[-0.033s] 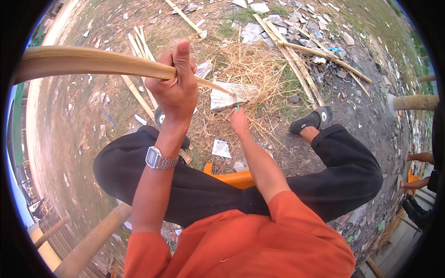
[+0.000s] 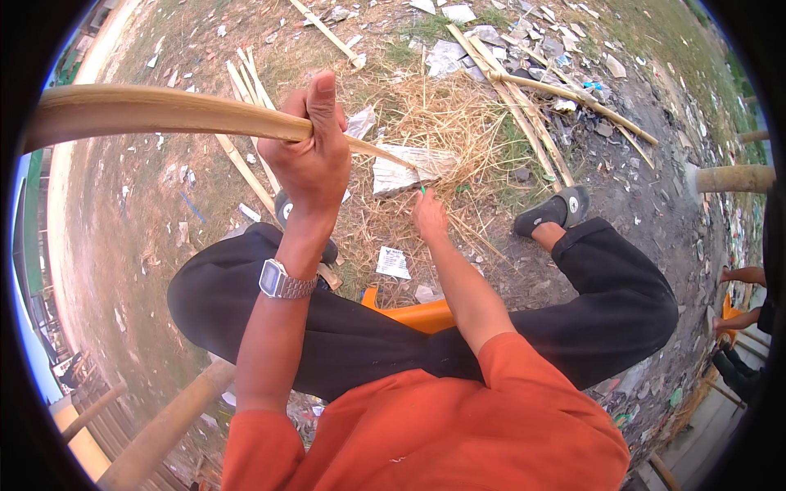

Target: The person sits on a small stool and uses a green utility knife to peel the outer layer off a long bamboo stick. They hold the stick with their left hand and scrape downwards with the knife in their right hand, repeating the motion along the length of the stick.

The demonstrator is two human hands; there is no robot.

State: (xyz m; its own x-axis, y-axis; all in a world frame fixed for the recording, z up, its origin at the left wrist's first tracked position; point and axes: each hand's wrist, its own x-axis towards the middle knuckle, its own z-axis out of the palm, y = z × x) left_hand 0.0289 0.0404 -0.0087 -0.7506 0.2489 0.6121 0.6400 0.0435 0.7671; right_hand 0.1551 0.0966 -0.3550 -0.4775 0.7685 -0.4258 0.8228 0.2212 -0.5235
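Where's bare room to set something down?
Mostly bare: dark soil between right shoe and bamboo post. Crowded: the block, among straw, held bamboo and right hand; upper right, poles and rubble.

Here the ground (image 2: 155,245) is carrying plenty: straw (image 2: 471,123) is spreading beside a pale block (image 2: 393,176), strips (image 2: 524,123) are sprawling left and right. Paper (image 2: 393,263) is lying nearer, rubble (image 2: 489,34) is littering the far side.

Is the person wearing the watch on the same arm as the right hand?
No, the watch is on the wrist of the left hand, which grips the strip.
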